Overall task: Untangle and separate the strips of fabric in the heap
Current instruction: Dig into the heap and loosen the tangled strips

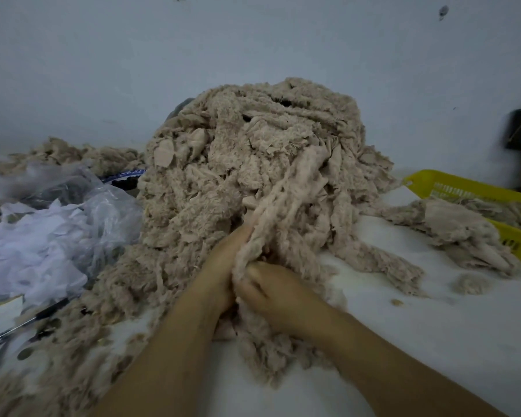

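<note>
Two hands work one tall heap (253,158) of beige fleecy strips at the centre of the counter (433,341). The left hand (223,260) and right hand (271,293) both curl round a single strip (286,206). Its long axis runs from the hands toward 1 o'clock into the heap, and its loose end trails to 6 o'clock. One yellow basket (427,183) sits at 3 o'clock, with one smaller clump (451,227) across its near rim. One clear bag of white scraps (103,212) crowds 9 o'clock, while bare counter lies at 4 o'clock.
</note>
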### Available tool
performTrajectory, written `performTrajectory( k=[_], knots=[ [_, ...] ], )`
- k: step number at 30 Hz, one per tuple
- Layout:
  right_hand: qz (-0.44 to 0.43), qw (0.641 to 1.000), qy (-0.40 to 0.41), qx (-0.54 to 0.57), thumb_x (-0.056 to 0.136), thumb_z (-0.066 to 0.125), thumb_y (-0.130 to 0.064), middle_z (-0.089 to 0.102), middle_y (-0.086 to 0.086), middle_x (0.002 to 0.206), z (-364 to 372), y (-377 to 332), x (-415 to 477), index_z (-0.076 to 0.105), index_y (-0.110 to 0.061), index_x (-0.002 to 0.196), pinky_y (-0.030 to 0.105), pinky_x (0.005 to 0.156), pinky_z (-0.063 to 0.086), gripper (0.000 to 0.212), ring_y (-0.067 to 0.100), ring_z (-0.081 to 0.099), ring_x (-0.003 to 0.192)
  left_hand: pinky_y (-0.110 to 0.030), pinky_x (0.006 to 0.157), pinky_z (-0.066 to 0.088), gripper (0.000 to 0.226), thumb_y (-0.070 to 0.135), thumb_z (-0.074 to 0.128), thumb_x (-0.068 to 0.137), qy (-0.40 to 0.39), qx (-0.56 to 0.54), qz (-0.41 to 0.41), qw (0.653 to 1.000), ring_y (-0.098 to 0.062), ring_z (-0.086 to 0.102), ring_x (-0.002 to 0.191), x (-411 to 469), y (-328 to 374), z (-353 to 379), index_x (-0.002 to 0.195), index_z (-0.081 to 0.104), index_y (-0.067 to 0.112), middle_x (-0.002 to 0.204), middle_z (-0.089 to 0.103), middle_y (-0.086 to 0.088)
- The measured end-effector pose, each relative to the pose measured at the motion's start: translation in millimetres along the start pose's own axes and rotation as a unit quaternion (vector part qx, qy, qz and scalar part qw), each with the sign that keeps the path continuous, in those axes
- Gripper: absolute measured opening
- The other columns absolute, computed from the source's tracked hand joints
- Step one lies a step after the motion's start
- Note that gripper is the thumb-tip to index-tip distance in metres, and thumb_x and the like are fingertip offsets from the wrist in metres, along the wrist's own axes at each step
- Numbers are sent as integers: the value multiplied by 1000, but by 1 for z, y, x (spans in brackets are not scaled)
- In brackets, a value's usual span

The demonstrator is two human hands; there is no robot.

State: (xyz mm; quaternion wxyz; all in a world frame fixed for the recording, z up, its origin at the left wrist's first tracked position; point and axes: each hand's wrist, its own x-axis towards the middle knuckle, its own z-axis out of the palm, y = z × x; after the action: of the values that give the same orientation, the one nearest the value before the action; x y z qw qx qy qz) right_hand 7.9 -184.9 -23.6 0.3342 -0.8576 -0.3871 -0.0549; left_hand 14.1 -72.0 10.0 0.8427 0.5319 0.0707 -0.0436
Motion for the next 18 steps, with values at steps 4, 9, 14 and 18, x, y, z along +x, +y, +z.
performTrajectory(
  k=[4,9,14,18],
  knots=[
    [149,973,48,170,90,31,-71,63,-16,112,-13,24,-7,65,-32,108,25,98,44,54,3,57,107,-28,76,59,23,16,48,103,-2,-13,70,997,-17,74,93,1,-5,-3,117,68,13,104,77,-5],
    [233,883,145,382,60,44,-95,60,-32,113,-23,29,3,67,-54,99,10,97,39,61,-13,54,112,-29,86,58,14,26,57,101,-64,176,109,976,-18,70,104,-3,-19,6,106,69,23,106,75,-2],
    [255,837,196,442,100,45,-48,76,-2,98,-26,39,7,78,-27,90,30,86,54,40,17,70,100,-22,72,48,25,29,51,103,-91,383,137,909,-7,60,83,-4,-22,8,91,65,13,89,66,7],
    [287,749,245,545,103,41,-44,76,5,86,-31,45,6,74,-17,82,35,75,55,48,19,72,79,-13,77,47,25,22,48,104,-168,349,152,909,7,62,94,-9,-20,7,84,57,11,93,69,25]
  ],
)
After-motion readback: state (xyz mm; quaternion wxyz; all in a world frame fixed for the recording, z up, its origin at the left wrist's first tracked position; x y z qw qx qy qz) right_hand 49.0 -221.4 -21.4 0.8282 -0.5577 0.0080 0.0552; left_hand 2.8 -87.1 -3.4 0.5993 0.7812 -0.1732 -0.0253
